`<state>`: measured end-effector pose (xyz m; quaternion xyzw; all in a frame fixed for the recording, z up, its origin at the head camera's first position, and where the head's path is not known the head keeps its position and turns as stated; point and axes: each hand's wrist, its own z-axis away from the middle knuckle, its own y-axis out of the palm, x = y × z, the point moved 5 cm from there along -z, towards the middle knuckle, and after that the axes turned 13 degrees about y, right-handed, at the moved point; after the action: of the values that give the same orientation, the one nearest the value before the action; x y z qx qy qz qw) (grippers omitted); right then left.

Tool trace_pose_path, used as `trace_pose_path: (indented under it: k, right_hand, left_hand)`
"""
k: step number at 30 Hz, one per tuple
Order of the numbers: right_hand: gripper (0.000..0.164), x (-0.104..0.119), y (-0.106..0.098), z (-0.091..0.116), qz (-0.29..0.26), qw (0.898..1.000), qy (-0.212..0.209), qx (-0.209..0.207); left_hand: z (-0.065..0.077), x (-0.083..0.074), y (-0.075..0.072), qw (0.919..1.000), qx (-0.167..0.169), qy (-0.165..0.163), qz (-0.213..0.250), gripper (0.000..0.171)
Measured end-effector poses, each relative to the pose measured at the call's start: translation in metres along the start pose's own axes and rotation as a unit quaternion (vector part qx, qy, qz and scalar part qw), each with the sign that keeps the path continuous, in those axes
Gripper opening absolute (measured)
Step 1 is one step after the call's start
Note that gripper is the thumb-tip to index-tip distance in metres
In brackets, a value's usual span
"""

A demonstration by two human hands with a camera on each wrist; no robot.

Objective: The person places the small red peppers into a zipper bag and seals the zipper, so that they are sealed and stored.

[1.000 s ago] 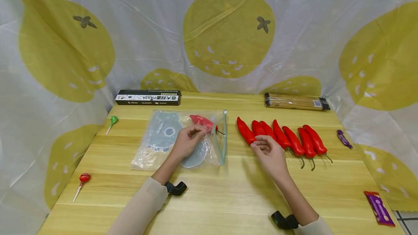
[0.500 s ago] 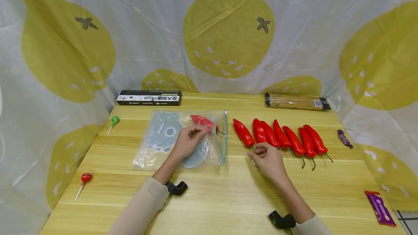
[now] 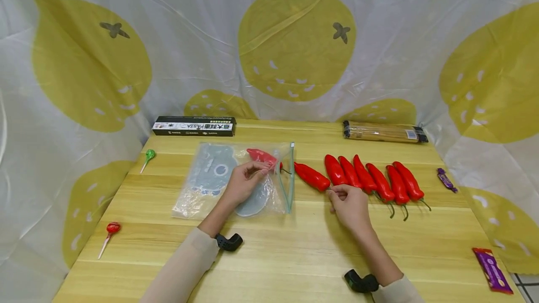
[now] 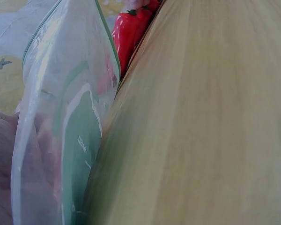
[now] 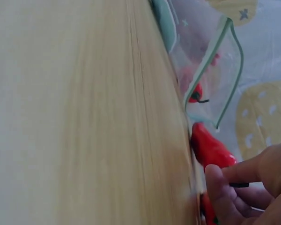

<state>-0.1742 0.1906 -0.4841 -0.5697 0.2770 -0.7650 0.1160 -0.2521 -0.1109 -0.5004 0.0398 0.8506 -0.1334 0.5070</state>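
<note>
Pinching the clear, green-rimmed plastic bag, the left hand apparently parted its mouth toward the desk's right edge; the right hand pinched a tapered red pepper by its stem.

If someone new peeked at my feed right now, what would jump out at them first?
Probably the row of red peppers right of centre, with the right hand pinching the stem of one pepper at its left end. Next, the clear bag beside it, gripped by the left hand, one pepper already inside. Behind everything, big yellow fruit prints cover the white curtain.
</note>
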Motion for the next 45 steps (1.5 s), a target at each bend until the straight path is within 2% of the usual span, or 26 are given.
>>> trace_pose_path:
  k: [8,12,17,23,30,34,36,39,42,45]
  right_hand:
    - [0.015,0.007,-0.017,0.003,-0.011,1.0,-0.028,0.008]
    - [0.015,0.018,-0.016,0.006,-0.008,0.998,-0.059,0.034]
    - [0.014,0.029,0.001,0.003,0.007,0.994,-0.082,0.077]
    - [0.013,0.043,0.027,-0.007,0.021,0.99,-0.094,0.106]
    - [0.011,0.053,0.053,-0.016,0.014,0.988,-0.094,0.126]
    - [0.01,0.055,0.065,-0.022,0.003,0.987,-0.092,0.131]
    - [0.011,0.055,0.068,-0.024,-0.015,0.987,-0.085,0.133]
    - [0.02,0.051,0.069,-0.027,-0.078,0.983,-0.055,0.158]
    - [0.033,0.05,0.063,-0.023,-0.158,0.967,-0.01,0.202]
    - [0.041,0.05,0.056,-0.017,-0.221,0.947,0.012,0.234]
  left_hand:
    - [0.0,-0.003,-0.001,0.9999,-0.001,-0.009,-0.007,0.015]
    - [-0.001,-0.016,-0.002,0.9999,-0.002,-0.013,-0.01,0.015]
    - [-0.003,-0.035,-0.002,0.9997,0.001,-0.019,-0.015,0.017]
    - [-0.003,-0.037,0.001,0.9997,0.001,-0.015,-0.019,0.015]
    - [-0.003,-0.042,0.005,0.9964,-0.008,0.017,-0.083,0.013]
    - [-0.002,-0.037,0.006,0.9953,-0.018,0.008,-0.095,0.013]
    - [-0.001,-0.028,0.006,0.9954,-0.023,-0.003,-0.093,0.012]
    - [0.0,-0.015,0.005,0.9956,-0.027,-0.011,-0.089,0.013]
    - [0.0,-0.008,0.004,0.9961,-0.026,-0.009,-0.083,0.015]
    - [0.001,-0.006,0.002,0.9964,-0.029,-0.011,-0.078,0.017]
